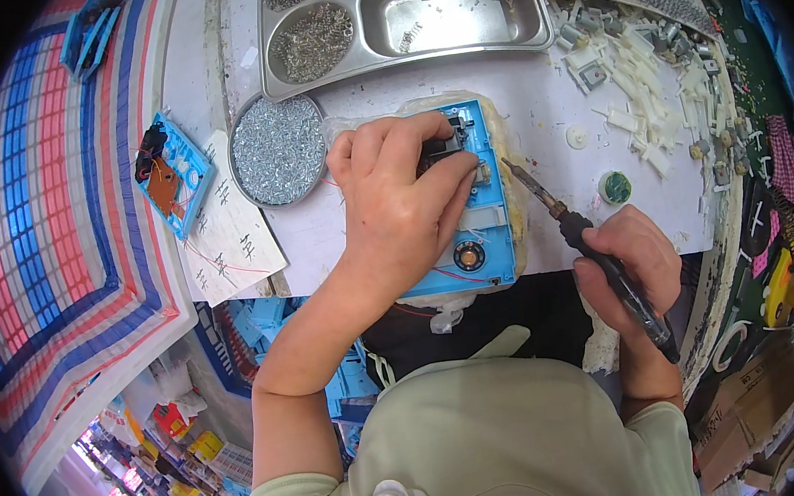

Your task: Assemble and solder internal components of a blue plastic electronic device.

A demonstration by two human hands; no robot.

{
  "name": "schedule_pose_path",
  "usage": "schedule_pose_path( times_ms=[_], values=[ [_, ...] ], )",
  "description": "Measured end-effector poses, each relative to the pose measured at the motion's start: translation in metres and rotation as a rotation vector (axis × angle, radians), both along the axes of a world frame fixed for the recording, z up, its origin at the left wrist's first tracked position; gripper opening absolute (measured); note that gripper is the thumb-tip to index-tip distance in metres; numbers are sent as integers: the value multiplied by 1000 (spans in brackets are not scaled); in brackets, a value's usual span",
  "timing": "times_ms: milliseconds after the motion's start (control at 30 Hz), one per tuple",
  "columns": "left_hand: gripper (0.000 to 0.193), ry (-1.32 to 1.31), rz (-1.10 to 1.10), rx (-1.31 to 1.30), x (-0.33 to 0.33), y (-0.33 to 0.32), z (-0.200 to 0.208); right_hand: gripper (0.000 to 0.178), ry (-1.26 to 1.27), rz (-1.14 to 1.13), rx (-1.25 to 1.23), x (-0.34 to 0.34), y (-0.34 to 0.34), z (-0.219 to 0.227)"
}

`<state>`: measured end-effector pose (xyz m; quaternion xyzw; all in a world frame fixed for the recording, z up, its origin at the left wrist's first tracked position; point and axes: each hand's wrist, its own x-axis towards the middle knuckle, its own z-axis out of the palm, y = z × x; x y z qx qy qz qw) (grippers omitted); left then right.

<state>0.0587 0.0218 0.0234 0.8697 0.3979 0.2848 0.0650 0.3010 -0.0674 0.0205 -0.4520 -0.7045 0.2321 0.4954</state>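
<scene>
A light blue plastic casing [498,239] lies on a pad [523,261] wrapped in clear plastic, right in front of me. Inside it I see a small round black speaker-like part [468,255], a white strip and a thin red wire. My left hand [397,191] rests over the casing's left side. Its thumb and index finger close on a small black part [452,144] near the upper end, mostly hidden by the fingers. In my right hand [639,260] is a black-handled soldering iron [612,272]. Its thin metal tip points up-left, just right of the casing and apart from it.
A round dish [277,150] of small silvery pieces stands left, below a metal compartment tray [344,75] holding springs. Another blue casing [185,177] with wires lies farther left. White plastic parts [633,86] are heaped at right, near a small green roll [615,187].
</scene>
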Motion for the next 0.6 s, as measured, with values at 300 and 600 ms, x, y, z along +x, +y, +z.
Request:
schedule_pose_path(
  times_ms=[300, 600],
  values=[
    [27, -71, -46, 41, -12, -6, -7, 31, 8, 1, 0, -1, 1, -1],
    [27, 30, -38, 22, -5, -11, -6, 29, -3, 31, 9, 0, -1, 0]
  ],
)
